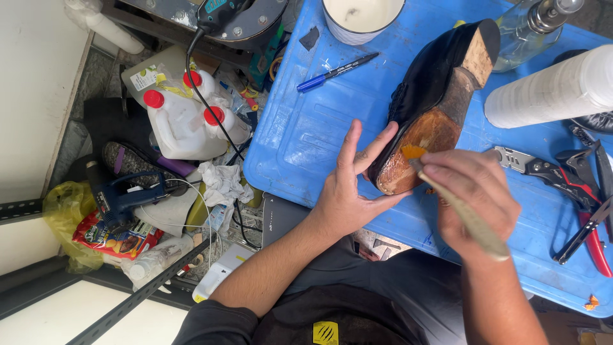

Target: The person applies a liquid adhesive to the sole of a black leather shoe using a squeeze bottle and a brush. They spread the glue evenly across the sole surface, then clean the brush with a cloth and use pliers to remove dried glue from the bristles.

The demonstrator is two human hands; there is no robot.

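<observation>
A black shoe lies sole-up on a blue plastic board, its worn brown sole glossy with orange glue. My left hand steadies the toe, fingers spread along the shoe's left edge and thumb under the tip. My right hand grips a wooden-handled brush. The brush's orange, glue-loaded tip touches the front part of the sole.
On the board lie a blue marker, a white cup, a glass bottle, a white roll, a utility knife and red-handled pliers. White jugs with red caps, a blue heat gun and rags clutter the floor at left.
</observation>
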